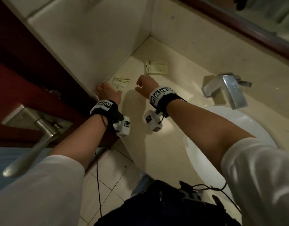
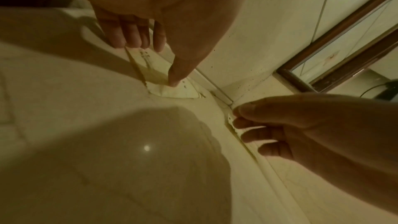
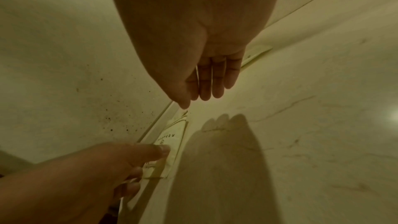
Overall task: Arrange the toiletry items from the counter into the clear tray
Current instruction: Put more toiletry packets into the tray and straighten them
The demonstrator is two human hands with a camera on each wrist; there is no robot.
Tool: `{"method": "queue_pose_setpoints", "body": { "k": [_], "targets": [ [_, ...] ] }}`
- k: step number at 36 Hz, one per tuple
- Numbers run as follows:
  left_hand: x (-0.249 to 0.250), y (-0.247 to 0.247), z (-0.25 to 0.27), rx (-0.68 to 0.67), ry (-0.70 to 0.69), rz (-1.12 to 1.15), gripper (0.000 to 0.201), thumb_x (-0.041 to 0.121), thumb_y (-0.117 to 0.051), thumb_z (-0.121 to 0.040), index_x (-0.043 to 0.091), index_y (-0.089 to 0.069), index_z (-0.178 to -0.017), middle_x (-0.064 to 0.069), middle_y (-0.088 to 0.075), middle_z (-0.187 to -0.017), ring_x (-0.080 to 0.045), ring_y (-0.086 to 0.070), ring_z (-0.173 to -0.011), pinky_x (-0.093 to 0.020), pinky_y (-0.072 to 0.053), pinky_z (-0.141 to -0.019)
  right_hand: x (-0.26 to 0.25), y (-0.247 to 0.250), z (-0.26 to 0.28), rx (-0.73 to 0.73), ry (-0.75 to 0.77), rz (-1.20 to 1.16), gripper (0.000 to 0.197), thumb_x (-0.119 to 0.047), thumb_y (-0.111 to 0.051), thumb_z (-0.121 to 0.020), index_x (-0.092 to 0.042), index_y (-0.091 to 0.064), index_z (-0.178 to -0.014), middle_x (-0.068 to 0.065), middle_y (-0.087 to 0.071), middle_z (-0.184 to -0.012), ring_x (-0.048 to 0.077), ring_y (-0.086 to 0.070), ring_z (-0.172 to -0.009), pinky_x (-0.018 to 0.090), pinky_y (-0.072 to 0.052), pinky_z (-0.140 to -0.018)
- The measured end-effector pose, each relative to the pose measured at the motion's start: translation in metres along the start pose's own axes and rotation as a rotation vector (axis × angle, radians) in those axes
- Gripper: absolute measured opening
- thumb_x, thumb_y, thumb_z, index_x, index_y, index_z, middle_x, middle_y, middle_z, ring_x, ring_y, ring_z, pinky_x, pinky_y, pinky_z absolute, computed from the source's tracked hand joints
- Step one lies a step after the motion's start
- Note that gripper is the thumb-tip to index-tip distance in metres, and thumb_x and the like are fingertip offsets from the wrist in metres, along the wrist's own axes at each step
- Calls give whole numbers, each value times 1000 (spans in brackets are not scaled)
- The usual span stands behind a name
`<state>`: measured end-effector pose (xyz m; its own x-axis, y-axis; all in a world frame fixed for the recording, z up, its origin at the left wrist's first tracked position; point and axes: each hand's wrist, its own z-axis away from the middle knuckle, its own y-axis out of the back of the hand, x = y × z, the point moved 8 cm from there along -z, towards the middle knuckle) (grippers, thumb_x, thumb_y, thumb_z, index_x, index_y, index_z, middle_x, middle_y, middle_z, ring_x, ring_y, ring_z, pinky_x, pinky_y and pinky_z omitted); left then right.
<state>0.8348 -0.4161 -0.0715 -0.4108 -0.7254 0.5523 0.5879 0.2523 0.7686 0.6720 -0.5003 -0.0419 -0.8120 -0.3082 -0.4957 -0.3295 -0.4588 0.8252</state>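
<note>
Far left of the chrome square-bodied faucet (image 1: pixel 227 88), by the red-brown door: brushed-metal lever door handle (image 1: pixel 31 144). Not part of the job.

Left of the faucet, against the side wall: flat cream paper sachet with printed lines (image 1: pixel 122 82), lying on the pale marble counter (image 1: pixel 173 98). My left hand (image 1: pixel 107 93) is on it. The fingers (image 2: pixel 129 38) are nearly straight and close together, with their tips at one end of the sachet, and the thumb (image 2: pixel 176 76) is down on its face. I cannot tell whether any edge has lifted.

Nearer the faucet, above bare counter: my right hand (image 1: pixel 145 86). It holds nothing, and the wrist view shows the fingers side by side and relaxed.

Closer still to the faucet, towards the back wall: small stack of cream rectangular packets (image 1: pixel 156 67), untouched.

In front of the faucet: white oval basin (image 1: pixel 238 124).

Clear tray: not in any view, so its place relative to the faucet is unknown to me.

Risks, as I judge them:
- The sachet is thin and flat on polished stone, so my fingertips may skid over it rather than get under an edge.
- Pushing it away from the faucet would wedge it into the wall joint.
- A hard pinch could crease or tear the paper.
- With no tray in sight, I would be carrying the sachet without seeing where it goes, and it could drop into the basin.
</note>
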Motion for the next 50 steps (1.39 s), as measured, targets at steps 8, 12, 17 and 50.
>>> {"method": "queue_pose_setpoints", "body": {
  "k": [8, 12, 17, 50],
  "targets": [
    [1, 0, -7, 21, -125, -76, 53, 32, -72, -76, 13, -49, -120, -13, -43, -135, -33, -33, -130, -40, -27, -111, -19, -15, -30, 11, -41, 25, 58, -30, -62, -85, -12, -42, -136, 12, -44, -135, 30, -41, -125, 39, -40, -101],
    [0, -1, -9, -2, -171, -89, 49, 33, -70, -77, 13, -53, -119, -12, -46, -134, -33, -33, -130, -38, -27, -110, -24, -26, -37, -35, -51, 59, 68, -40, -66, -83, -16, -38, -140, 11, -42, -139, 32, -37, -127, 41, -37, -103],
    [8, 3, -1, -29, -215, -94, 32, 26, -56, -83, 19, -61, -114, -9, -47, -132, -32, -33, -128, -34, -26, -107, -28, -28, -36, -44, -38, 9, 53, -42, -61, -87, -11, -49, -128, 13, -51, -127, 32, -46, -117, 36, -39, -92],
    [113, -116, 245, -1086, -82, 642, 3, 8, -61, -89, 9, -60, -92, -3, -70, -84, -11, -70, -68, -21, -57, -62, 183, 57, 271, 410, -409, -902, 25, -22, -61, -91, 2, -65, -98, 13, -60, -78, 17, -50, -59, 25, -40, -51]
  ]
}}
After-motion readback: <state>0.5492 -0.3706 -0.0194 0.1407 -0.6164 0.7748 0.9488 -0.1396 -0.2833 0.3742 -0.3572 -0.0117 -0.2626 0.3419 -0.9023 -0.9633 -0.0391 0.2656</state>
